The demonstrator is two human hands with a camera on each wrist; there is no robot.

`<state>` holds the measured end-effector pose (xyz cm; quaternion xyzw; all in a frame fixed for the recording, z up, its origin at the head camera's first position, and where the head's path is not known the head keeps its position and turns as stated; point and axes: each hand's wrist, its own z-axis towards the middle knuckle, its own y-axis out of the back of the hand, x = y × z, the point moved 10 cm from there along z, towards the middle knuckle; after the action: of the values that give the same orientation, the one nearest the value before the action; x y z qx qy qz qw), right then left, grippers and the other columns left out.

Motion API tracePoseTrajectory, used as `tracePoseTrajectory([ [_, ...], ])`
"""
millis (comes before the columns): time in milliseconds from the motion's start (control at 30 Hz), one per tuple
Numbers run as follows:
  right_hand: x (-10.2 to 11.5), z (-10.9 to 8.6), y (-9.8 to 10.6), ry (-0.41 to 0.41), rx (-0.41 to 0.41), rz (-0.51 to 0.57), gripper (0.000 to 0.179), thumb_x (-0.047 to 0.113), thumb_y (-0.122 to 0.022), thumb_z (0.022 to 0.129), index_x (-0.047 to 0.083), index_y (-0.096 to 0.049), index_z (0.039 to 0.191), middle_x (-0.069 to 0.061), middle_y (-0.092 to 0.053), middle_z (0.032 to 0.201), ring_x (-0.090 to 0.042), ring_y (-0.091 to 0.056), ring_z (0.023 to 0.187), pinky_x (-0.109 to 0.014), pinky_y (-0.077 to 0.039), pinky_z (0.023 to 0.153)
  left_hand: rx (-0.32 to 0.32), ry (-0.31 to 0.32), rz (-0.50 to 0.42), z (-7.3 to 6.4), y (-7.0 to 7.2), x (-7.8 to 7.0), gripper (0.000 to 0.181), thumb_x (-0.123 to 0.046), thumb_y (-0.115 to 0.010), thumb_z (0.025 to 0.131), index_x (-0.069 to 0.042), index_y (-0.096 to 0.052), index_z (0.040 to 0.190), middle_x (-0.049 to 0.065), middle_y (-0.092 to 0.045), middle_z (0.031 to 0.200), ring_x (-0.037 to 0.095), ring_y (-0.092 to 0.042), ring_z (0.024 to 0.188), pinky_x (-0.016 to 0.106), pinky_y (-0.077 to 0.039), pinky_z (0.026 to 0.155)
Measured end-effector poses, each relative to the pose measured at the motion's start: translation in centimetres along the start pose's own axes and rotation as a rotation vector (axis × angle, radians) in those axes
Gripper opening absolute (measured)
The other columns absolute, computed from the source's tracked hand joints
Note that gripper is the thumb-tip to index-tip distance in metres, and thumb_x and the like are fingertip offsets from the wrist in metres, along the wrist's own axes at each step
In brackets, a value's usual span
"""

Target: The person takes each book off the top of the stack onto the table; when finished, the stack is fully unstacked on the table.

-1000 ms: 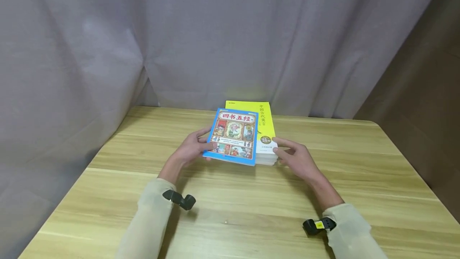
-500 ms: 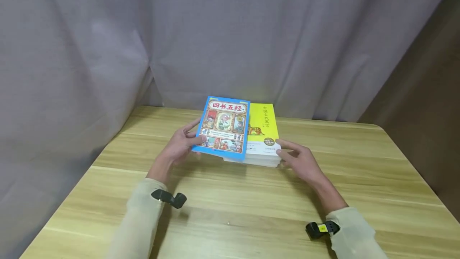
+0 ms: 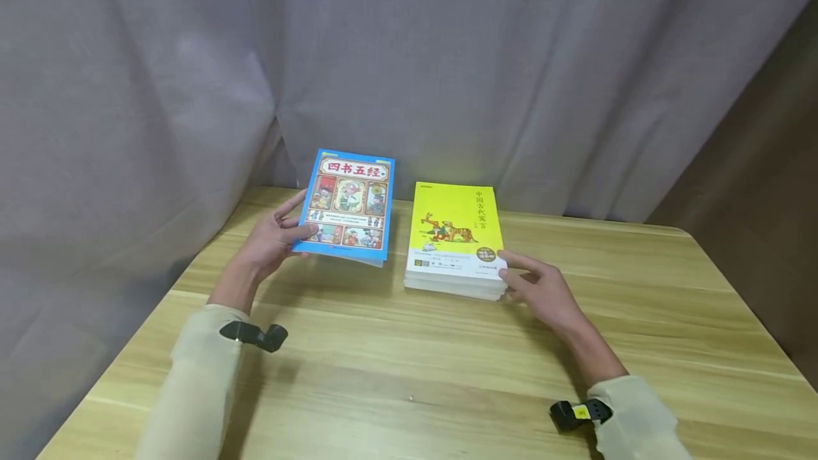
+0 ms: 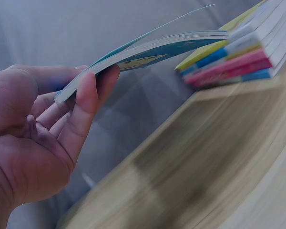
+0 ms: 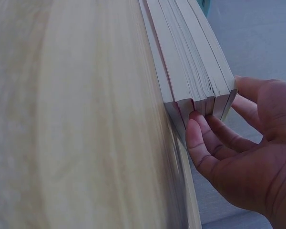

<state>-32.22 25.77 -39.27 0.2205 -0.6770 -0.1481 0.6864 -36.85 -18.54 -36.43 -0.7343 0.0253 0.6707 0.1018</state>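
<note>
left grip (image 3: 270,238) pinches a blue-bordered paperback (image 3: 348,206) aloft, likely mid-transfer; placement would need lowering; right grip (image 3: 543,294) loosely touches the book stack (image 3: 454,241).

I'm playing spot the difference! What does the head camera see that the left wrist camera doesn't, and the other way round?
Only the head view shows the right hand at the near corner of the stack of books, the blue book's front pictures and the tiger on the yellow book.

Only the left wrist view shows the blue book's underside and a pink spine in the stack.

Both show the left hand holding the blue book, the stack, the table and the curtain.
</note>
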Motion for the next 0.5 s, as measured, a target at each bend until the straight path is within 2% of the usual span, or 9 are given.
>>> tracePoseTrajectory([
  [267, 0.0, 0.0, 0.0, -0.03, -0.002, -0.015, 0.059, 0.04, -0.063, 0.107, 0.013, -0.052, 0.157, -0.021, -0.053, 0.157, -0.027, -0.072, 0.106, -0.029, -0.058, 0.082, -0.05, 0.041, 0.036, -0.9, 4.3, 0.3, 0.084, -0.002, -0.064, 0.104, -0.023, -0.019, 0.171, -0.008, -0.08, 0.096, 0.011, -0.076, 0.079, 0.024, -0.059, 0.062],
  [500, -0.3, 0.1, -0.1, -0.038, -0.001, -0.01, 0.059, 0.041, -0.064, 0.107, 0.014, -0.051, 0.157, -0.02, -0.053, 0.157, -0.025, -0.072, 0.105, -0.029, -0.058, 0.082, -0.077, 0.094, 0.088, -1.0, 7.0, 2.2, 0.084, -0.002, -0.062, 0.105, -0.02, -0.014, 0.172, -0.009, -0.077, 0.096, 0.01, -0.075, 0.081, 0.026, -0.06, 0.063],
])
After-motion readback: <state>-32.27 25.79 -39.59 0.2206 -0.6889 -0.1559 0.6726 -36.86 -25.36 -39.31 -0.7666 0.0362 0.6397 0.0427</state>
